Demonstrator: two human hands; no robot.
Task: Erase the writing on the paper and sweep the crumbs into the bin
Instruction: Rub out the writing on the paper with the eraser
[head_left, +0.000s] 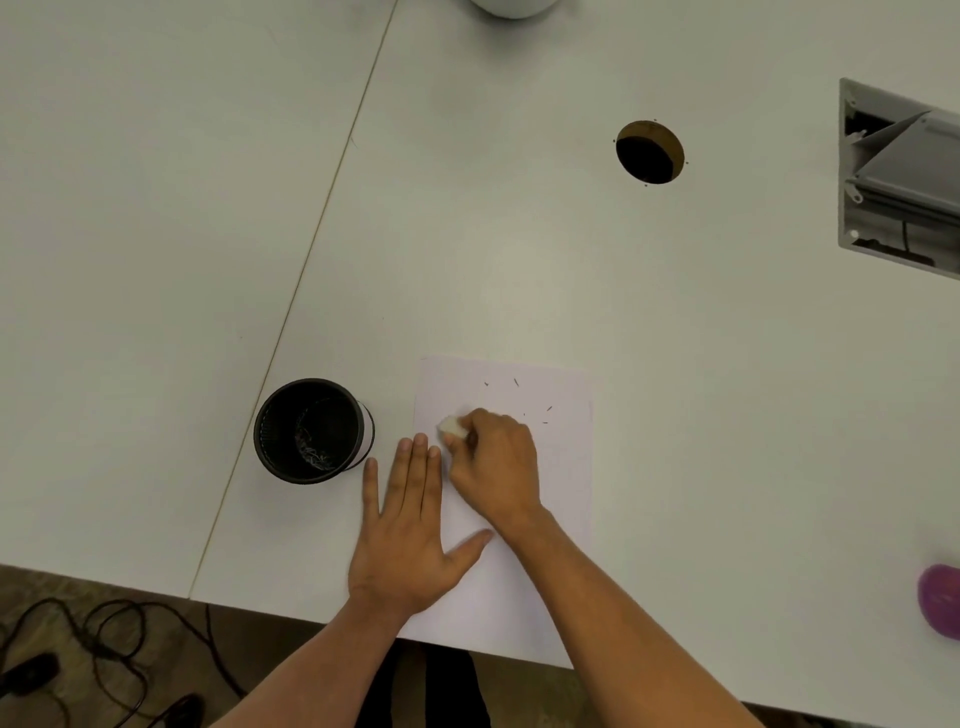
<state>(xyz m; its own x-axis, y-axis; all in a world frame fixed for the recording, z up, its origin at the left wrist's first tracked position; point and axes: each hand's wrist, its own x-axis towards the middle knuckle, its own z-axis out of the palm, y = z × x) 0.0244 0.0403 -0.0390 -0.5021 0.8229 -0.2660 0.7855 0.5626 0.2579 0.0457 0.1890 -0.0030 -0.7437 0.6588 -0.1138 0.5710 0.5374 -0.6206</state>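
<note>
Right now the right hand (498, 462) is clenched around a small white eraser (451, 427), its fingers (457, 441) pinching the block so that only the tip pokes out toward the left edge of the paper (561, 467). The left hand (410, 519) lies flat and released, grasping nothing, palm down across the sheet's left edge, partly on paper and partly on the worktop (519, 234). The paper sits near the front edge of the worktop, its lower edge slightly overhanging. A few dark crumbs (545, 410) lie scattered on the upper part of the sheet, beyond the right hand; whether any writing is left I cannot tell. The bin (311, 431), a small black mesh cup with some bits already at its bottom, stands upright just beside the paper's left edge, apart from it. The sheet looks thin and light, likely to slide or crease under rubbing, so pinning it flat near the rubbed spot seems sound. The eraser is probably soft and grippy, best held low on its sides. The crumbs are tiny and would scatter easily, so a gentle sweep toward the bin should suit them.
</note>
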